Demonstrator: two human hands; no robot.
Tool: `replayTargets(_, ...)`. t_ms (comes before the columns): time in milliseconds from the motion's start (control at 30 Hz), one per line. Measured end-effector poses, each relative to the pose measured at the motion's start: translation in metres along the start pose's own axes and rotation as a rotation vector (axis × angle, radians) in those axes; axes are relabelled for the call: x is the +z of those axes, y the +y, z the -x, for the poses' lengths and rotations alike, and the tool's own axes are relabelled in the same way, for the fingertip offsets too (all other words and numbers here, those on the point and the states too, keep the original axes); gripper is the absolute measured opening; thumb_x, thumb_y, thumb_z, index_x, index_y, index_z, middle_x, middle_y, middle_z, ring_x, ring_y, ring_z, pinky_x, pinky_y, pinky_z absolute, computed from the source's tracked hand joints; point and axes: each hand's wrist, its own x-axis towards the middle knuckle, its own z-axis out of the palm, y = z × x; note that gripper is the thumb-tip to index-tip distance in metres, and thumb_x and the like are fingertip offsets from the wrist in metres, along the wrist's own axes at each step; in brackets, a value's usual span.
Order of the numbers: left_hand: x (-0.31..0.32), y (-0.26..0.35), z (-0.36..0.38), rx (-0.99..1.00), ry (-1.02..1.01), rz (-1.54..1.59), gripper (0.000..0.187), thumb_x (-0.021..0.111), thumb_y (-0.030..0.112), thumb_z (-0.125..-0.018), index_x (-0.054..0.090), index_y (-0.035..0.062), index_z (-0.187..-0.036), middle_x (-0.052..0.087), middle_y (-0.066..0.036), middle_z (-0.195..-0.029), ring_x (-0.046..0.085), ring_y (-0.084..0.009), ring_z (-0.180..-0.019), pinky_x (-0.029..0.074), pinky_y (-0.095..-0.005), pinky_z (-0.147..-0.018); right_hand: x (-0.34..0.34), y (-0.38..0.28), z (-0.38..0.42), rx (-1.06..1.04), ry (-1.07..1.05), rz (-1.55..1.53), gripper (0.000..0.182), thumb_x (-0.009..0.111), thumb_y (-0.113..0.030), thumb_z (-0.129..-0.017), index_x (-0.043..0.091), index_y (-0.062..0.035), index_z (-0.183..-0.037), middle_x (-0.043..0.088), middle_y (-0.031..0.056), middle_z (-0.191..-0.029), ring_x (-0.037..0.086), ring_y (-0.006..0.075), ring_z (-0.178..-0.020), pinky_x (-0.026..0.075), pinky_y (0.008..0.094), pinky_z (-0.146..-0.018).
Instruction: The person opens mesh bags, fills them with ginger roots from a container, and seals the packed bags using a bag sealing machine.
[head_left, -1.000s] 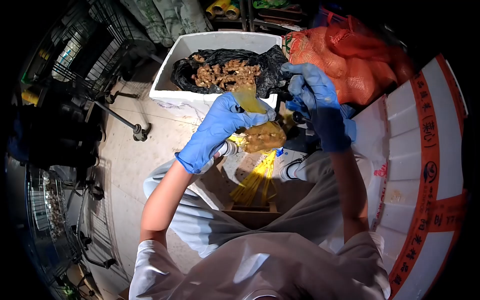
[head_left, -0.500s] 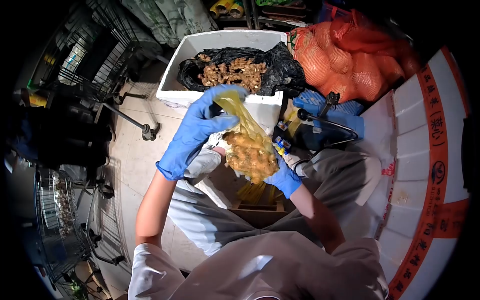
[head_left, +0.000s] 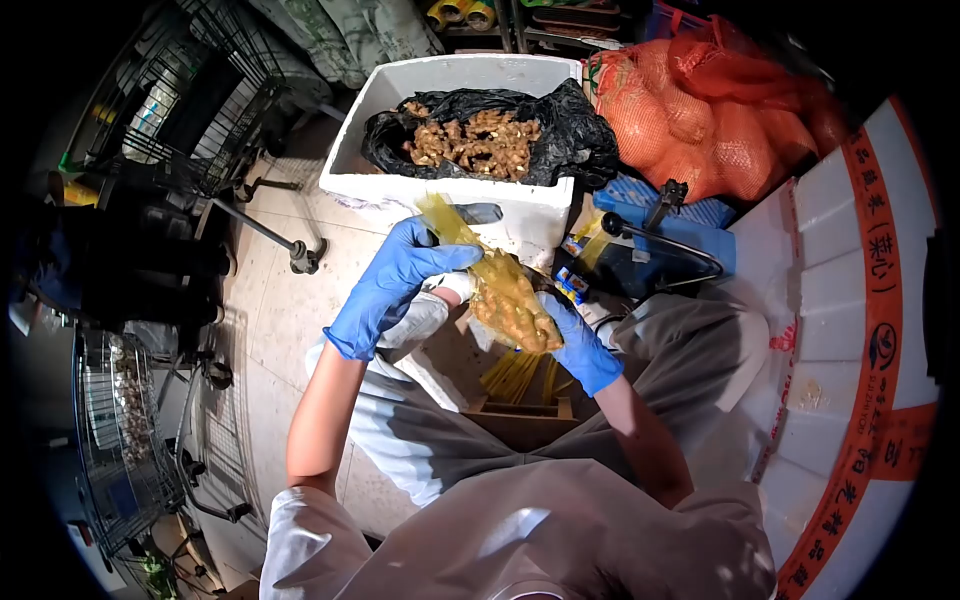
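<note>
Between my blue-gloved hands hangs a yellow mesh bag [head_left: 513, 300], its lower part filled with ginger. My left hand [head_left: 400, 280] pinches the bag's loose upper part, whose end sticks up past the thumb. Against the filled lower end, on the right side, my right hand [head_left: 577, 345] is closed, its fingers partly hidden behind the bag. Below, between my legs, several yellow mesh strips [head_left: 510, 375] lie in a brown box [head_left: 520, 425]. Beyond my hands, more ginger [head_left: 478, 142] lies on a black plastic bag [head_left: 575, 130] inside a white foam box [head_left: 450, 190].
Orange mesh sacks [head_left: 690, 110] bulge at the back right. In front of them are a blue bag [head_left: 680, 235] and a black metal bar [head_left: 665, 250]. A white foam box with red tape [head_left: 870, 270] stands on my right. Wire carts [head_left: 130, 430] line the left.
The filled bag has tilted and turned, its ginger bundle now looking narrower. My left hand has lowered slightly, and the bag's top end now shows above it. The view has shifted a little.
</note>
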Motion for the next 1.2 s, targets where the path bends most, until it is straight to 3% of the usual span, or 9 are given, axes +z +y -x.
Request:
replayTargets(300, 0.016, 0.010, 0.001, 0.056, 0.155, -0.184, 0.018, 0.061, 0.015, -0.073, 0.060, 0.0034, -0.087, 0.059, 0.002, -0.075, 0.045, -0.0023, -0.060, 0.035, -0.0155, -0.053, -0.004, 0.004, 0.005, -0.103, 0.044, 0.095, 0.048, 0.055, -0.019, -0.078, 0.038, -0.0035, -0.120, 0.045, 0.0044, -0.117, 0.043, 0.0136, -0.106, 0.033, 0.0263, -0.090)
replayTargets(433, 0.022, 0.004, -0.003, 0.138, 0.149, -0.218, 0.017, 0.059, 0.014, -0.075, 0.060, 0.0034, -0.088, 0.059, 0.002, -0.076, 0.044, -0.0024, -0.061, 0.035, -0.0157, -0.053, 0.013, -0.001, 0.010, -0.563, 0.034, 0.554, 0.072, 0.064, -0.013, -0.069, 0.024, -0.0035, -0.128, 0.024, 0.0085, -0.133, 0.022, 0.0185, -0.122, 0.017, 0.0303, -0.100)
replayTargets(567, 0.029, -0.009, -0.010, 0.261, 0.225, -0.295, 0.017, 0.056, 0.013, -0.076, 0.060, 0.0020, -0.088, 0.059, 0.002, -0.079, 0.044, -0.0030, -0.063, 0.036, -0.0168, -0.053, 0.013, 0.024, 0.046, -0.594, 0.206, 1.160, 0.082, 0.073, -0.006, -0.055, 0.029, -0.0069, -0.125, 0.029, 0.0113, -0.130, 0.027, 0.0238, -0.120, 0.025, 0.0350, -0.097)
replayTargets(633, 0.032, -0.011, -0.010, 0.563, 0.193, -0.489, 0.014, 0.052, 0.005, -0.076, 0.057, -0.0009, -0.087, 0.059, -0.007, -0.078, 0.055, -0.0120, -0.068, 0.044, -0.0233, -0.061, 0.008, 0.031, 0.064, -0.898, 0.136, 1.291, 0.068, 0.074, -0.018, -0.056, 0.044, -0.0117, -0.117, 0.040, 0.0143, -0.117, 0.039, 0.0310, -0.106, 0.033, 0.0379, -0.089)
replayTargets(700, 0.039, -0.008, -0.006, 0.681, 0.079, -0.733, 0.012, 0.051, 0.005, -0.074, 0.054, 0.0009, -0.084, 0.058, -0.011, -0.081, 0.057, -0.0253, -0.071, 0.044, -0.0284, -0.065, 0.010, 0.031, 0.083, -0.779, 0.110, 1.461, 0.059, 0.072, -0.022, -0.060, 0.047, -0.0136, -0.113, 0.043, 0.0138, -0.112, 0.043, 0.0302, -0.098, 0.036, 0.0387, -0.084)
replayTargets(833, 0.040, -0.042, -0.013, 0.609, 0.035, -0.714, 0.013, 0.052, 0.002, -0.073, 0.055, 0.0014, -0.086, 0.058, -0.012, -0.083, 0.056, -0.0275, -0.072, 0.044, -0.0282, -0.065, 0.007, 0.019, 0.083, -0.805, 0.205, 1.310, 0.046, 0.068, -0.013, -0.063, 0.050, -0.0068, -0.105, 0.051, 0.0124, -0.098, 0.049, 0.0289, -0.088, 0.040, 0.0357, -0.076)
replayTargets(900, 0.037, -0.059, -0.022, 0.473, 0.091, -0.691, 0.021, 0.054, 0.017, -0.079, 0.057, -0.0010, -0.090, 0.055, -0.008, -0.075, 0.052, -0.0144, -0.064, 0.042, -0.0245, -0.060, 0.004, 0.013, 0.080, -0.857, 0.268, 1.220, 0.035, 0.064, -0.002, -0.064, 0.051, -0.0048, -0.097, 0.055, 0.0122, -0.092, 0.053, 0.0279, -0.081, 0.043, 0.0332, -0.069)
replayTargets(1033, 0.040, -0.080, -0.041, 0.080, 0.097, -0.500, 0.012, 0.056, 0.008, -0.078, 0.059, 0.0012, -0.087, 0.055, 0.000, -0.072, 0.045, -0.0044, -0.056, 0.038, -0.0177, -0.049, -0.009, 0.009, 0.081, -0.719, 0.448, 1.127, 0.021, 0.060, -0.003, -0.070, 0.055, -0.0033, -0.091, 0.058, 0.0111, -0.086, 0.056, 0.0204, -0.073, 0.044, 0.0277, -0.066)
replayTargets(1200, 0.059, -0.101, -0.058, 0.121, -0.124, -0.471, 0.010, 0.057, 0.006, -0.077, 0.059, 0.0022, -0.086, 0.057, 0.001, -0.076, 0.044, -0.0037, -0.059, 0.037, -0.0169, -0.054, -0.040, -0.016, 0.043, -0.480, 0.652, 0.599, 0.018, 0.057, -0.011, -0.077, 0.057, -0.0001, -0.092, 0.057, 0.0034, -0.083, 0.051, 0.0074, -0.073, 0.041, 0.0201, -0.069)
